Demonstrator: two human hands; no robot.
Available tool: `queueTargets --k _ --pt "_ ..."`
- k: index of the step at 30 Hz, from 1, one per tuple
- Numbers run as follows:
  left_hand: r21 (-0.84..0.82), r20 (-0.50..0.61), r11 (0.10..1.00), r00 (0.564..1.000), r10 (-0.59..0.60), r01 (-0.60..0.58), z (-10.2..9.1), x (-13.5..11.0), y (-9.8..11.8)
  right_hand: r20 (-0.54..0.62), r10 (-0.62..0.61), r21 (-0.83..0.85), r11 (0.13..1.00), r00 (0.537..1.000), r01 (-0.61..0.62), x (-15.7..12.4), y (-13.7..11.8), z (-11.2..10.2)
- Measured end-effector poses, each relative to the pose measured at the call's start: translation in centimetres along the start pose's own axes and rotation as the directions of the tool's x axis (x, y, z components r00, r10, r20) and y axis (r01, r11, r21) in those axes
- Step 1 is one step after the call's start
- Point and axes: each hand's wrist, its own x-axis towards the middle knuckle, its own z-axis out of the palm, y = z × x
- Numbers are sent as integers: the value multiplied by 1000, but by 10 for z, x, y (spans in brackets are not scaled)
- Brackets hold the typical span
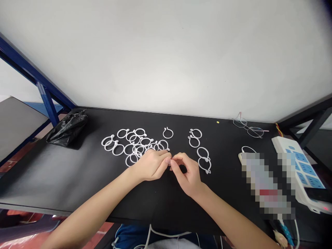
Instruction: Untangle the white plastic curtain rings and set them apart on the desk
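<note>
My left hand (pixel 155 165) and my right hand (pixel 188 174) meet fingertip to fingertip above the black table (pixel 145 200). Both are closed in a pinch, and whatever sits between the fingers is too hidden to make out. Just behind my left hand lies a loose heap of thin white rings with small end loops, such as one ring (pixel 118 154) at its near left. A single ring (pixel 168 137) rests behind the hands, its ends apart. To the right of my right hand, several more rings, among them one ring (pixel 202 147), lie in a rough column.
A crumpled black plastic bag (pixel 68 129) lies at the far left. Eyeglasses (pixel 255 131) rest at the back right. A white power strip (pixel 302 166) and a blurred-out object (pixel 264 186) with a cable occupy the right side. A wall rises behind the table.
</note>
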Motion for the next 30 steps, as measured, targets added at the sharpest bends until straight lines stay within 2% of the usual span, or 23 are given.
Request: queueTargets --k 5,9,15,22,30 --pt "52 -76 998 997 26 -22 0 -2 -2 9 -30 -4 1000 1000 30 0 1 3" --pt "80 -60 997 998 21 -16 -4 -2 -2 -5 -64 -4 998 998 64 -2 1 5" --pt "109 -92 991 992 87 -77 -2 -2 -3 -50 -109 -11 994 993 109 -1 2 3" --pt "102 -183 990 976 115 -97 0 -3 -7 -90 -159 -18 987 983 158 0 -1 2" --pt "38 -289 996 953 94 -86 3 -3 -9 -164 -169 -33 986 972 166 -1 -4 0"
